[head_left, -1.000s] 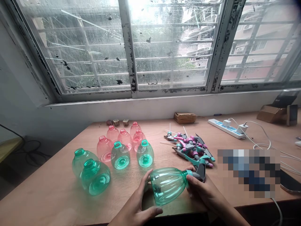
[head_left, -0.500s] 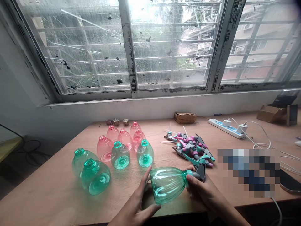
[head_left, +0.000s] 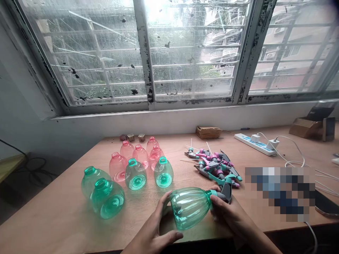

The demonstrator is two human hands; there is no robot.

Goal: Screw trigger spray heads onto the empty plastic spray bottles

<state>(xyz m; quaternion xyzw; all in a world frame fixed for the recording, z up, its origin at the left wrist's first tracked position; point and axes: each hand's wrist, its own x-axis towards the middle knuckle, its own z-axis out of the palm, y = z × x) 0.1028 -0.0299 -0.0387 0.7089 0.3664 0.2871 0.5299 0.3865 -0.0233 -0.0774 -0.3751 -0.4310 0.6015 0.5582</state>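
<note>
Looking from the wearer's head, facing forward and down across the worktop (head_left: 66,225), close above left hand (head_left: 155,229) and right hand (head_left: 229,213), reaching back to the window (head_left: 190,53)

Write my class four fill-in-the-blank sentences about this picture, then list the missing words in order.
The person's right hand holds the neck end of a translucent ____ plastic bottle.
The round translucent pink plastic bottles on the brown wooden table number ____.
Jumbled grey, teal and pink plastic trigger heads lie to the ____ of those pink bottles.
The long white plastic power strip carries ____ white plugs.
Missing words: green; five; right; two.
</note>
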